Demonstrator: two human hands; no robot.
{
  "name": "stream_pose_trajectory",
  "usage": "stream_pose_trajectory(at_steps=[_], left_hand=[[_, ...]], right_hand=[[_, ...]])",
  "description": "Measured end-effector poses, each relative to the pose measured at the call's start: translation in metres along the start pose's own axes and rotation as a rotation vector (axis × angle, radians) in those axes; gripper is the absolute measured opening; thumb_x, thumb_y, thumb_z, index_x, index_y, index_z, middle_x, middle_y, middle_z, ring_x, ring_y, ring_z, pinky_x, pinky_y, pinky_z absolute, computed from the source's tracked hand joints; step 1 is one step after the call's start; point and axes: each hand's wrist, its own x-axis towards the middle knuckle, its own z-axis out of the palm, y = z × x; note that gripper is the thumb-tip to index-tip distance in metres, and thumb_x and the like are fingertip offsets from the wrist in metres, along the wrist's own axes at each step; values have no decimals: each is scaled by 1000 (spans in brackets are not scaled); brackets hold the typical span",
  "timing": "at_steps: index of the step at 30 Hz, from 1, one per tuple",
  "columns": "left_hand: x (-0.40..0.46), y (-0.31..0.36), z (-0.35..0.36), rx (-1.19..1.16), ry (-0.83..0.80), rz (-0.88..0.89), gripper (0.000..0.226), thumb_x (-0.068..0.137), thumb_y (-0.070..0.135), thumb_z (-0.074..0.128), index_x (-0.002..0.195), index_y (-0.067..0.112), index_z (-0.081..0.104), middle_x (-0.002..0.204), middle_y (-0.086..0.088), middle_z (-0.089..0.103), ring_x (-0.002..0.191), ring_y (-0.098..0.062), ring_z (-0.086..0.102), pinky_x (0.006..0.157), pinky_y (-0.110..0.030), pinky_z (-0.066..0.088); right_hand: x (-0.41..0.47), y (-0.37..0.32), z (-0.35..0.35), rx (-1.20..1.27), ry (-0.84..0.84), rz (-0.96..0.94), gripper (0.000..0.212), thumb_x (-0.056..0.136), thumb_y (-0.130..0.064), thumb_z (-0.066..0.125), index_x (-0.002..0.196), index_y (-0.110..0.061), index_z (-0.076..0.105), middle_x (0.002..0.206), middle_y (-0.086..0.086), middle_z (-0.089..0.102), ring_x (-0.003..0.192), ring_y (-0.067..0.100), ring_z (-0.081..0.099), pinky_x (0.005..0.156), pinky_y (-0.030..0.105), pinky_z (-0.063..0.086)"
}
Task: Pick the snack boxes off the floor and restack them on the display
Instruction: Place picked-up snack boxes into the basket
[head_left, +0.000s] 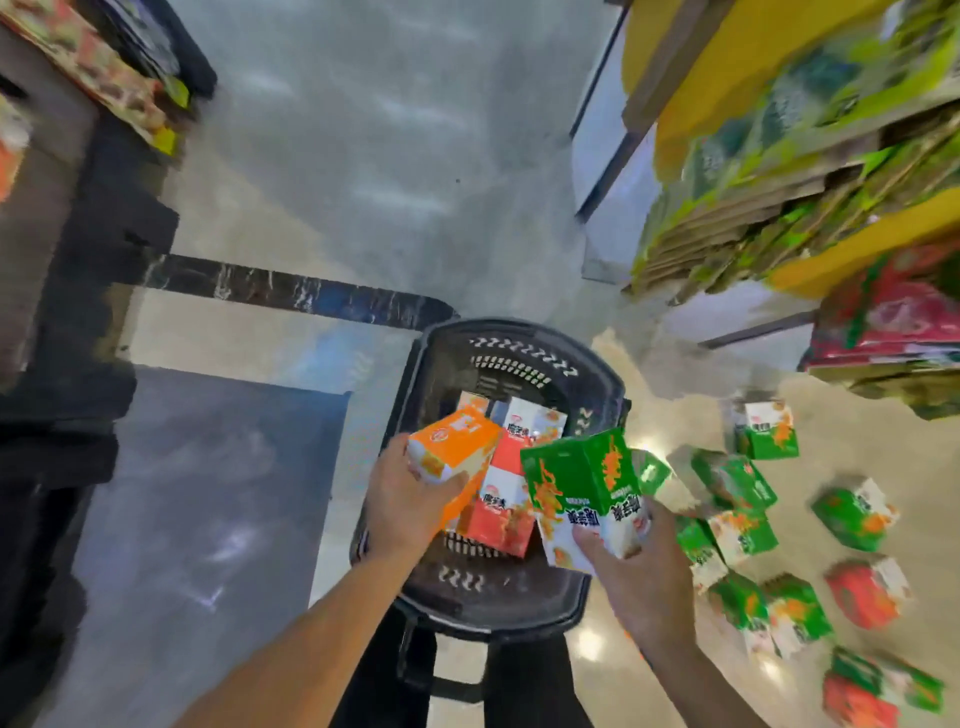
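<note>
Your left hand (402, 499) gripped an orange box (453, 446), your right hand (641, 577) a green box (582, 480), both over the basket (597, 374) holding several red boxes (501, 512). Many scattered boxes (852, 514) lay on the floor (363, 156); display (779, 171) restacking looked barely begun.

Shop aisle w/ stocked display shelves (810, 171), shopping basket (597, 374), polished floor (363, 130).

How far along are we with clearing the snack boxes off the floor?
Early-to-mid. Some red boxes already lie in the black basket. In hand: left hand grips an orange box, right hand grips a green box. Left: many green and red boxes on the floor at right; none visibly restacked on the display.
</note>
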Motion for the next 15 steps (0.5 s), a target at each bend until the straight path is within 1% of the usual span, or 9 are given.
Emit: stream_pose_trajectory(at_steps=[2, 4, 5, 7, 10, 12, 13, 15], left_hand=[[33, -19, 31, 56, 9, -23, 46, 66, 33, 89, 90, 35, 50, 90, 11, 62, 83, -8, 60, 70, -32, 50], [62, -37, 63, 106, 24, -47, 43, 69, 34, 88, 90, 31, 51, 91, 8, 62, 85, -12, 61, 71, -32, 49], [74, -45, 78, 126, 29, -63, 41, 71, 33, 87, 91, 29, 51, 92, 8, 62, 86, -13, 61, 71, -31, 47], [95, -61, 105, 158, 36, -99, 43, 73, 34, 86, 97, 27, 51, 97, 5, 64, 90, -16, 62, 73, -31, 48], [120, -73, 134, 252, 102, -155, 53, 73, 41, 85, 109, 20, 53, 109, -4, 66, 101, -25, 64, 77, -35, 48], [137, -74, 144, 296, 110, -174, 63, 72, 47, 83, 118, 16, 52, 115, -6, 64, 108, -28, 61, 80, -37, 48], [147, -73, 150, 307, 100, -168, 67, 70, 53, 81, 118, 17, 52, 115, -6, 65, 107, -28, 62, 82, -39, 51], [162, -76, 163, 288, 32, -118, 67, 67, 62, 76, 116, 22, 55, 111, -1, 67, 103, -25, 64, 85, -42, 55]], right_hand=[[30, 12, 30, 23, -13, 45, 93, 74, -61, 78, 148, -27, 35, 139, 2, 55, 104, 25, 61, 84, 37, 46], [56, 27, 55, 32, -15, 71, 91, 73, -61, 79, 146, -27, 36, 134, 1, 57, 105, 26, 62, 84, 39, 49], [66, 35, 65, 35, -15, 69, 89, 74, -60, 79, 145, -27, 37, 130, 0, 58, 102, 26, 63, 83, 38, 49], [82, 49, 82, 18, -19, 57, 86, 73, -57, 81, 143, -28, 38, 118, -7, 57, 98, 24, 64, 81, 36, 49], [97, 67, 98, -3, -86, 62, 85, 73, -57, 81, 142, -33, 37, 110, -20, 48, 106, 20, 62, 85, 33, 47], [100, 73, 102, 3, -107, 54, 83, 74, -53, 83, 141, -34, 38, 100, -30, 45, 97, 13, 59, 82, 30, 43], [104, 76, 103, 2, -120, 59, 82, 74, -52, 83, 141, -35, 39, 95, -34, 43, 90, 8, 54, 81, 29, 41], [112, 80, 105, -11, -139, 61, 81, 73, -52, 83, 140, -35, 39, 94, -34, 45, 87, 4, 49, 80, 27, 42]])
